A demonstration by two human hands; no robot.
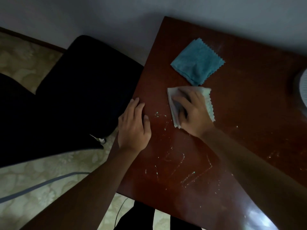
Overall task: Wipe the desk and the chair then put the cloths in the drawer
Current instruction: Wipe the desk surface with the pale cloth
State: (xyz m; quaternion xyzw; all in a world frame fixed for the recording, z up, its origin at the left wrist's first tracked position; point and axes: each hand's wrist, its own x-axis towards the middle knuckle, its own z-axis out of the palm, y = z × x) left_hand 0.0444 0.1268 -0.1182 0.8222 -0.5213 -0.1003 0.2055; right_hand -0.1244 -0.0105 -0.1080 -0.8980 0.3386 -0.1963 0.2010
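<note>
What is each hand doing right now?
Left hand: open, resting flat on the desk.
Right hand: open, pressing the white cloth on the desk.

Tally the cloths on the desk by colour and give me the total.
Blue cloth: 1, lying folded on the desk, untouched.
White cloth: 1, under the right hand.
Total: 2 cloths.
</note>
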